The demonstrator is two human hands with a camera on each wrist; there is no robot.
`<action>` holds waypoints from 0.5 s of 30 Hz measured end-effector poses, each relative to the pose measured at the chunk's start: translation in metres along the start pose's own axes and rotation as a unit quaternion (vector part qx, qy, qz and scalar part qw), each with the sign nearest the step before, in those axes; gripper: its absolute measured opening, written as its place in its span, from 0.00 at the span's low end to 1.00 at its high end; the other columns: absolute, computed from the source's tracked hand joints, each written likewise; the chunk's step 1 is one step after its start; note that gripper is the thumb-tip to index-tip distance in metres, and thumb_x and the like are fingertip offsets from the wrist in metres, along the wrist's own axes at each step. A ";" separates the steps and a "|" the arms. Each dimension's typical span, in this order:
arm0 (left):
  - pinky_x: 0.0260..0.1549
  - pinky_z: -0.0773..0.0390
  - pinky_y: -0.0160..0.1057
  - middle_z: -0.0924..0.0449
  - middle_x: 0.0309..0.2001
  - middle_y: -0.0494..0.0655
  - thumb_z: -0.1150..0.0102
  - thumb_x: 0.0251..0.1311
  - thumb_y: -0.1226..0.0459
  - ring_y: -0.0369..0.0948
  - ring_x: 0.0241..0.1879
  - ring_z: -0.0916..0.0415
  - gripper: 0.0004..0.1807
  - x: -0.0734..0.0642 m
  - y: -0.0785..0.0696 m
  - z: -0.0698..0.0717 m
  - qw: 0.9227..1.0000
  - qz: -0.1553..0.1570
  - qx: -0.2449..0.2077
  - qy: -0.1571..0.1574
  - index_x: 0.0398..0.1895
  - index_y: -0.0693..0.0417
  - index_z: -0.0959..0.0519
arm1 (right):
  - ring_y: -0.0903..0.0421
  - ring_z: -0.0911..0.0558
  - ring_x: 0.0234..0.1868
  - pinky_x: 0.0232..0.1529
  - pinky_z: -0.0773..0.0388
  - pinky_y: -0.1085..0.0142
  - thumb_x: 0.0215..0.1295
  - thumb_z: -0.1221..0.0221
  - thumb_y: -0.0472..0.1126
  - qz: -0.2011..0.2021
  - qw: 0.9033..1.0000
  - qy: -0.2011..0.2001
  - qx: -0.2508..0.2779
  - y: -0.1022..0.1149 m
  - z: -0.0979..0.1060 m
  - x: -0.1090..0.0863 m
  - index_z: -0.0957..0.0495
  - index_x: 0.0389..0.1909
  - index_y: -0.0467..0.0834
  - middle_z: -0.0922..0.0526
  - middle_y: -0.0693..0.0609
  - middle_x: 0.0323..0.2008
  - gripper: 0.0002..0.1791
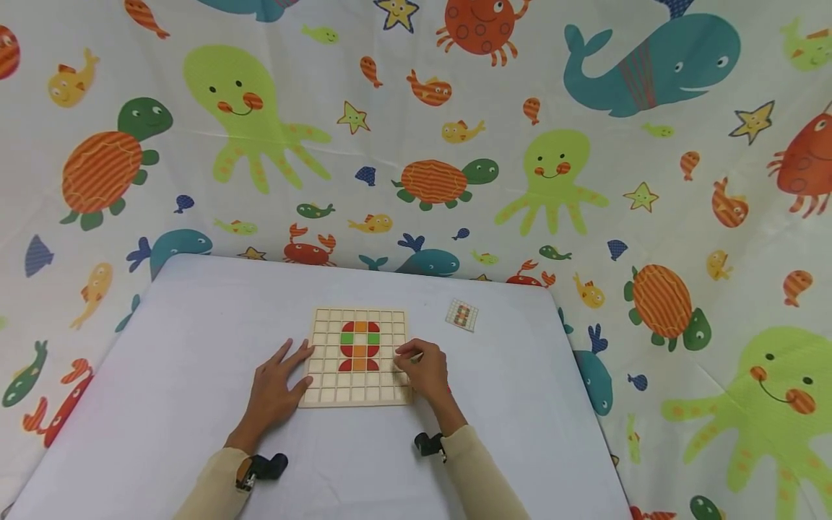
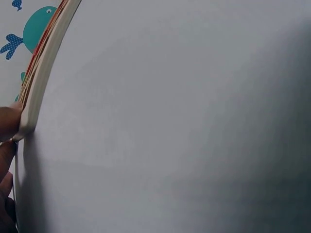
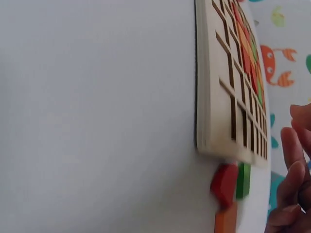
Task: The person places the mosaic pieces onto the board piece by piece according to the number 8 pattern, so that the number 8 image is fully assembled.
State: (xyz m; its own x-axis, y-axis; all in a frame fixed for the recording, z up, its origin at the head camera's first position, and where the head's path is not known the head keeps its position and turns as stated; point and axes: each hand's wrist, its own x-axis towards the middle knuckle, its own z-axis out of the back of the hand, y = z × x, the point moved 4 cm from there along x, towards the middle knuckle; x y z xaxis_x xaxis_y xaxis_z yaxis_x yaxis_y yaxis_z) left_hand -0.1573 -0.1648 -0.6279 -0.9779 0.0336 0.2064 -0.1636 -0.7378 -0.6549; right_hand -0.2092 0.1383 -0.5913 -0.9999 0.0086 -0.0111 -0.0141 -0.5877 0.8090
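A square wooden grid board (image 1: 325, 390) lies on the table with red, orange and green tiles (image 1: 360, 351) set in its middle columns. My left hand (image 1: 276, 390) rests at the board's left edge, fingers spread and touching it; in the left wrist view, fingertips (image 2: 8, 124) meet the rim. The right hand (image 1: 424, 368) is over the board's right edge, fingers loosely bent, with no piece seen between them. Beside that edge, the right wrist view shows a red block (image 3: 224, 184), a green block (image 3: 244, 180) and an orange block (image 3: 226, 218), mostly hidden by the hand in the head view.
A small card (image 1: 462, 315) with a printed grid pattern lies beyond the board, to the right. The white table (image 1: 520, 404) ends at a cloth backdrop (image 1: 364, 152) printed with sea animals.
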 end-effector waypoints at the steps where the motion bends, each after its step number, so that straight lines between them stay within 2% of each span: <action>1: 0.68 0.42 0.71 0.30 0.77 0.57 0.31 0.64 0.67 0.65 0.81 0.44 0.34 0.000 0.000 0.000 1.000 0.000 0.000 0.000 0.75 0.53 0.26 | 0.61 0.23 0.31 0.34 0.27 0.68 0.62 0.27 0.40 0.000 1.000 -0.003 0.003 -0.002 0.005 0.000 0.10 0.36 0.50 0.13 0.56 0.29 0.03; 8: 0.68 0.42 0.71 0.30 0.77 0.58 0.31 0.64 0.66 0.65 0.81 0.44 0.34 0.000 0.000 0.000 1.000 -0.003 -0.001 0.000 0.75 0.53 0.26 | 0.56 0.23 0.28 0.26 0.27 0.67 0.65 0.29 0.39 -0.049 0.998 -0.024 0.025 -0.022 0.033 -0.001 0.10 0.36 0.52 0.14 0.54 0.31 0.03; 15: 0.67 0.41 0.72 0.29 0.77 0.59 0.31 0.64 0.65 0.66 0.80 0.43 0.33 -0.001 0.002 -0.001 1.000 -0.007 0.000 -0.005 0.74 0.54 0.25 | 0.56 0.23 0.31 0.28 0.27 0.67 0.66 0.29 0.41 -0.070 0.997 -0.033 0.020 -0.039 0.045 -0.003 0.10 0.39 0.51 0.14 0.54 0.32 0.03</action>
State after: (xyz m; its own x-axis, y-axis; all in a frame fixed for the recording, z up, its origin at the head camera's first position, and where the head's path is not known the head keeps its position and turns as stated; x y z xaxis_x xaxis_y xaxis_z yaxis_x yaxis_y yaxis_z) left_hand -0.1569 -0.1658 -0.6304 -0.9742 0.0374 0.2224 -0.1771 -0.7376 -0.6516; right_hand -0.2057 0.1976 -0.5969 -0.9859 0.1419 -0.0883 -0.1522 -0.5441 0.8251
